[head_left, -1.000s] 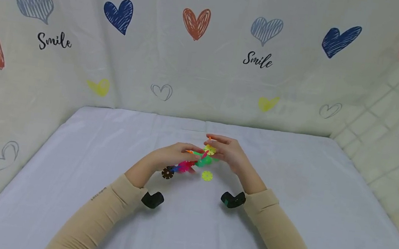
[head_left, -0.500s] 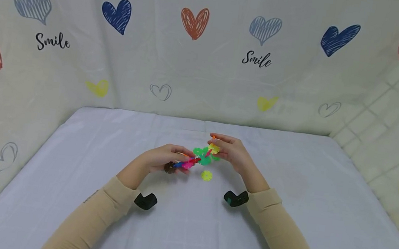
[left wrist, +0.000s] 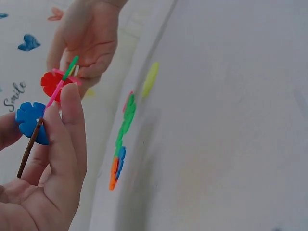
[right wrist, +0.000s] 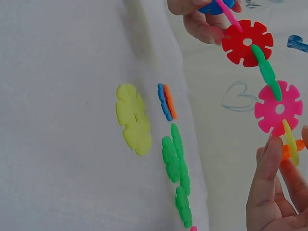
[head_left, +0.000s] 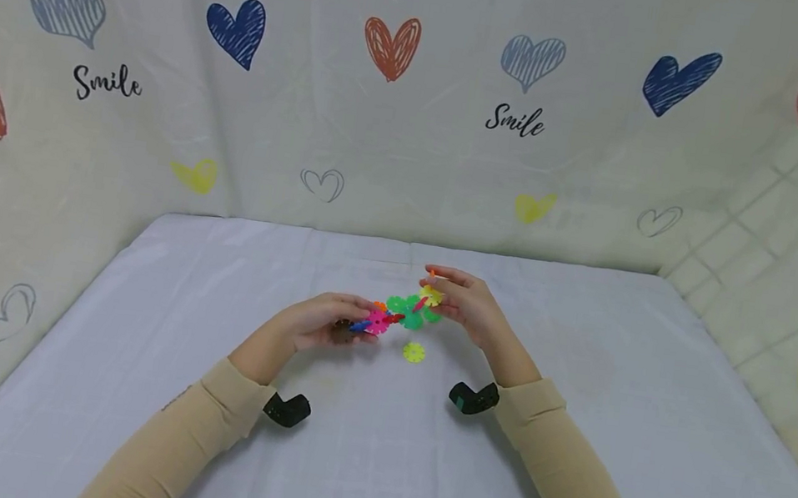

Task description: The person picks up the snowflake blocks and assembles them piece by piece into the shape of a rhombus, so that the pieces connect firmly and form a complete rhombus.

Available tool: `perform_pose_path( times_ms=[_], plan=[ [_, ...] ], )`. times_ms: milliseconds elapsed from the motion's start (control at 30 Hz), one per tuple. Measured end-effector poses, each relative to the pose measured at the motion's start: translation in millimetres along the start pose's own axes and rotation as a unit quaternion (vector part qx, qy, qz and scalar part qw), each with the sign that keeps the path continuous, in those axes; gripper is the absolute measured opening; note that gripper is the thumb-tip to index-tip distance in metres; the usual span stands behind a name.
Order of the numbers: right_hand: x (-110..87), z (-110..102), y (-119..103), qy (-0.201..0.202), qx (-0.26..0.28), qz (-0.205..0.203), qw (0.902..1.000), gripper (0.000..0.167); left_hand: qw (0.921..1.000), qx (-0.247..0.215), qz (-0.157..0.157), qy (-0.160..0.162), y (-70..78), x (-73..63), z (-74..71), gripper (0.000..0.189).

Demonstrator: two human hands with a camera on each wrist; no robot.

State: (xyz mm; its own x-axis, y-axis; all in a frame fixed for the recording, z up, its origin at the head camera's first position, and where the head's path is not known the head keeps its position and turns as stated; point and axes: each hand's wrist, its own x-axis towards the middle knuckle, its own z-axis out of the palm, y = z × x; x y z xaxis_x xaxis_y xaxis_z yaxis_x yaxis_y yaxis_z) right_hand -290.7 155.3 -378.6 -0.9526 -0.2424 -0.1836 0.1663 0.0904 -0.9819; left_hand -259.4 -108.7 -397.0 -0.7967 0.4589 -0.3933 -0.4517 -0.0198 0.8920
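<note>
A chain of slotted plastic snowflake discs stretches between my two hands. My left hand [head_left: 324, 323] pinches it near the blue disc [left wrist: 29, 114], where a brown disc [left wrist: 27, 150] joins edge-on; a pink disc [left wrist: 54, 97] follows. Towards the right come a red disc [right wrist: 235, 47], a green disc [right wrist: 265, 72] and another pink disc [right wrist: 267, 109]. A yellow disc [right wrist: 289, 139] and an orange disc [right wrist: 285, 153] form the other end, and my right hand [head_left: 467, 304] pinches there, thumb and fingers partly covering the orange disc.
One loose yellow-green disc [head_left: 414, 353] lies flat on the white-covered table [head_left: 373, 447], below the chain. Several loose green discs [right wrist: 182, 168] lie beyond it, beside an orange disc [right wrist: 170, 101] and a blue disc [right wrist: 163, 102]. A heart-printed cloth [head_left: 422, 134] hangs behind the table.
My left hand has drawn left and slightly nearer, my right hand a little right, so the hands are farther apart. Green discs on the table, earlier partly covered, now show.
</note>
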Motion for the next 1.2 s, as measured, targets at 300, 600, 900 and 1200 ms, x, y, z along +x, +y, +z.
perform_pose_path(
  times_ms=[300,600,900,1200],
  plan=[
    [0.5,-0.7,1.2,0.017,0.008,0.001,0.9998,0.049,0.9965,-0.08,0.018,0.017,-3.8,0.4,1.7,0.036],
    [2.2,-1.4,0.3,0.043,0.021,0.007,0.9989,0.051,0.9633,-0.261,0.042,0.045,-1.6,-2.8,0.2,0.022],
    [1.9,-2.4,0.6,0.045,0.04,0.014,0.9981,0.05,0.9389,-0.325,0.05,0.1,-2.2,-1.7,1.5,0.027],
    [1.7,-14.5,2.7,0.016,0.028,0.002,0.9995,0.051,0.9474,-0.288,0.073,0.12,-2.4,-3.0,1.7,0.022]
  ],
)
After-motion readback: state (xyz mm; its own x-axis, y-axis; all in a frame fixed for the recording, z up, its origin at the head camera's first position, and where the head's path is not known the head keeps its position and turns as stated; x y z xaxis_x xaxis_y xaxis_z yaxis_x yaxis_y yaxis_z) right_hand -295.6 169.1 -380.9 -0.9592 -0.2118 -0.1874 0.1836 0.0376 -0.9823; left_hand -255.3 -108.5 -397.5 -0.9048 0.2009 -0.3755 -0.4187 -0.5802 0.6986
